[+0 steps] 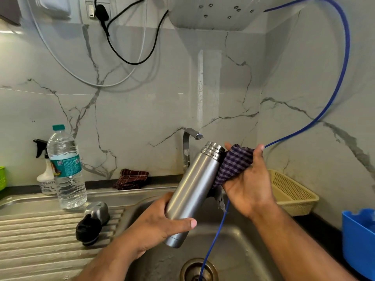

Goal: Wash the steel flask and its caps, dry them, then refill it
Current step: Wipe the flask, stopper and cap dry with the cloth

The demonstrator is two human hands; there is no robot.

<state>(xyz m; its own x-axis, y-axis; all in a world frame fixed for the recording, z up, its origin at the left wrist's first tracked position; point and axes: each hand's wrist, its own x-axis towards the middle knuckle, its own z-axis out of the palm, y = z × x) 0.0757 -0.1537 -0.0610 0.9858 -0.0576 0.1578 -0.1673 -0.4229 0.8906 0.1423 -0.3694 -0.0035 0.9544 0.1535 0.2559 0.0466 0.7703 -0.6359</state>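
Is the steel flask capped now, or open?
Open. The cylindrical steel flask shows its bare threaded neck, and the domed steel cap and black inner cap lie on the ribbed steel draining board.

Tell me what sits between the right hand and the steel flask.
A purple checked cloth, held in the right hand, lies against the steel flask just below its open neck; the head view shows it.
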